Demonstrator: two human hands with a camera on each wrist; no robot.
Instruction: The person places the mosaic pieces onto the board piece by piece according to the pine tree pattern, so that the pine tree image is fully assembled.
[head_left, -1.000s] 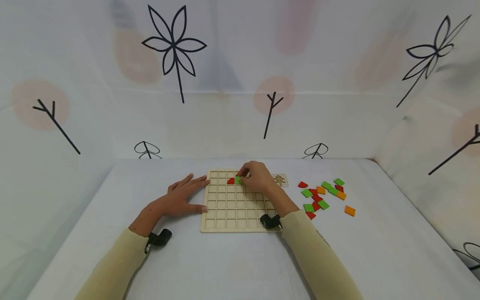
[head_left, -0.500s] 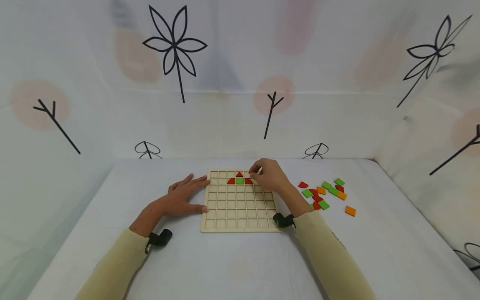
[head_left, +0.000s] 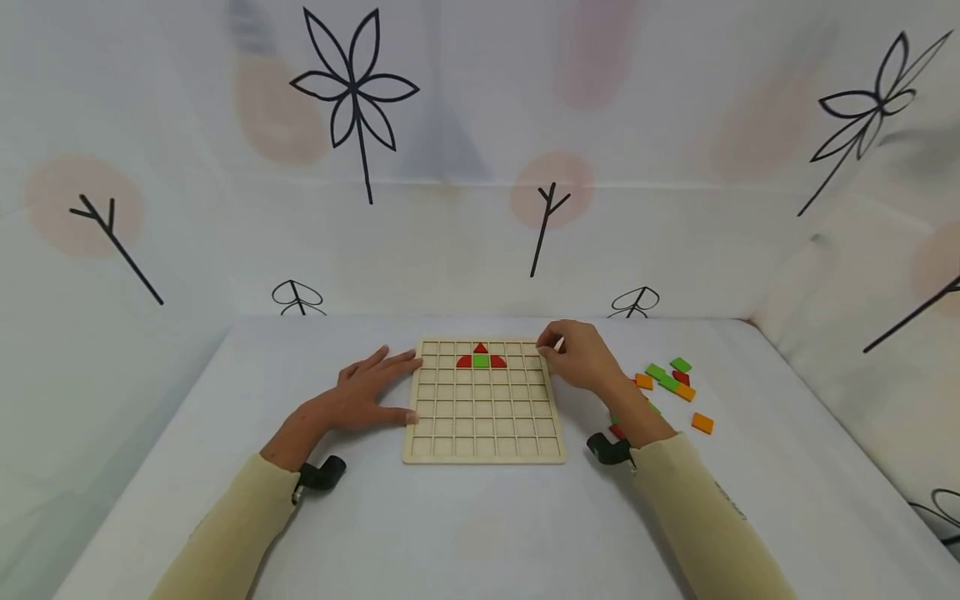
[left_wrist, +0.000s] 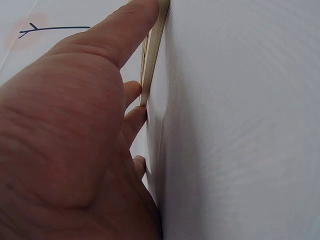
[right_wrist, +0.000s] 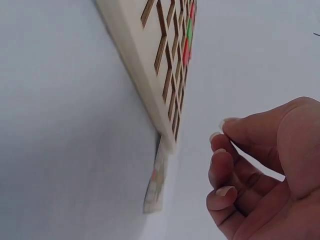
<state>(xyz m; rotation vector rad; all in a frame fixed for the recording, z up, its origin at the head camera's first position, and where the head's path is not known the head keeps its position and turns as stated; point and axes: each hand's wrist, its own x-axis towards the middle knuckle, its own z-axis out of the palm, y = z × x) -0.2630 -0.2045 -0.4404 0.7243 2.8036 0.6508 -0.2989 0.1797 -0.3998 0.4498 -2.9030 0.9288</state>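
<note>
A pale wooden grid board (head_left: 484, 447) lies on the table in the head view. Near its far side sit a green square tile (head_left: 481, 361), a red triangle tile (head_left: 481, 348) behind it, and two red curved-edge tiles, one on either side. My left hand (head_left: 363, 402) is spread beside the board, thumb and fingertips touching its left edge; the left wrist view shows the thumb (left_wrist: 135, 25) against that edge. My right hand (head_left: 581, 357) is over the board's far right corner with fingers loosely curled. In the right wrist view, nothing shows between thumb and fingertips.
Several loose green, red and orange tiles (head_left: 669, 382) lie right of the board, some hidden behind the right forearm. A small printed card (right_wrist: 156, 182) lies beside the board's edge in the right wrist view. A patterned cloth (head_left: 420, 250) hangs behind the table.
The right hand has moved from the green tile to the right, leaving it in the grid and uncovering the red triangle and right red tile. The left hand has stayed at the board's edge.
</note>
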